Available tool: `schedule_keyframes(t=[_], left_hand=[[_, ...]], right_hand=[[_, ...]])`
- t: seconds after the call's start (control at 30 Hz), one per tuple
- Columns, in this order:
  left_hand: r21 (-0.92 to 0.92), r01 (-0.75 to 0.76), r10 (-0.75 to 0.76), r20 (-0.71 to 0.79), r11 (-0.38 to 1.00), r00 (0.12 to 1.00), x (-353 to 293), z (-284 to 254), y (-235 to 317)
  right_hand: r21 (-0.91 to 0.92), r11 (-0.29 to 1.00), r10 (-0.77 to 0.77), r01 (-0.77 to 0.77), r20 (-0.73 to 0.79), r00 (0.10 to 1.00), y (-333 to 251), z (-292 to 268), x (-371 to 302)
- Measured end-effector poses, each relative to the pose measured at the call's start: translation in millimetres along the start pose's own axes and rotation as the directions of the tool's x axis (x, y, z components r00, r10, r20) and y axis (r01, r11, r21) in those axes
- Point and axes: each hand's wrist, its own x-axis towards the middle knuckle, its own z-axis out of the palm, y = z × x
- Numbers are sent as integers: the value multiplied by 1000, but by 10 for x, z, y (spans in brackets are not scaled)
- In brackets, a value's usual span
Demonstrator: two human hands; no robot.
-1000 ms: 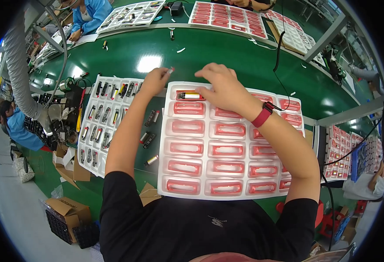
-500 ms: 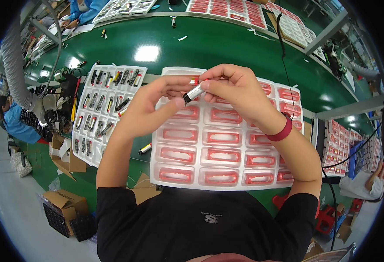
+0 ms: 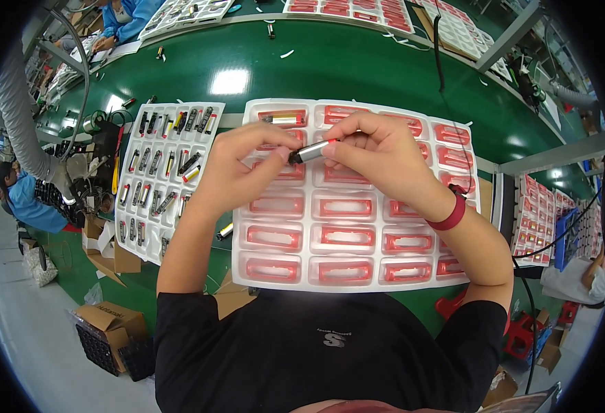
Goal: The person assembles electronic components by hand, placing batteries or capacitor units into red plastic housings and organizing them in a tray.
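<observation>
My right hand [image 3: 378, 148] pinches the red-ended side of a silver cylindrical battery cell [image 3: 312, 151] between thumb and fingers. On the cell's black end, the thumb and fingertips of my left hand [image 3: 244, 165] are closed. Both hands hold it over a white plastic tray [image 3: 309, 237] whose pockets carry translucent red plastic frames [image 3: 344, 235]. In the far left pocket, one red frame [image 3: 302, 112] contains a battery cell with a black end [image 3: 275, 119]. My hands and forearms cover some of the pockets.
To the left lies another white tray [image 3: 147, 140] of loose cells. A single yellow cell [image 3: 225, 231] rests on the green table [image 3: 233, 51] between the trays. A grey hose [image 3: 30, 117] hangs at the left. Metal rail [image 3: 557, 162] and black cable stand right. Co-workers in blue sit left.
The battery cell has turned from a steep slant to nearly level. My left fingertips have closed in on its black end, and the far left pocket has come into sight.
</observation>
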Motion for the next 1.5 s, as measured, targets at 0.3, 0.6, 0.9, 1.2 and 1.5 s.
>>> schedule_keyframes(t=[0.3, 0.6, 0.9, 1.2, 1.5], left_hand=[[638, -156, 0, 238, 754, 971, 191, -17, -159], [-692, 190, -266, -2, 696, 964, -30, -39, -20], [-612, 175, -196, 33, 771, 980, -113, 161, -37], [-611, 300, -277, 135, 733, 951, -162, 180, 0], [-609, 274, -265, 107, 744, 958, -194, 189, -50]], right_hand=[[317, 948, 42, 9, -153, 987, -62, -403, 49], [356, 935, 31, -9, -57, 998, -146, -162, -36], [80, 987, -126, 136, -120, 985, 57, 145, 27], [-41, 990, -143, 138, -147, 979, 111, 228, 60], [-24, 988, -152, 151, -180, 972, 142, 286, 56]])
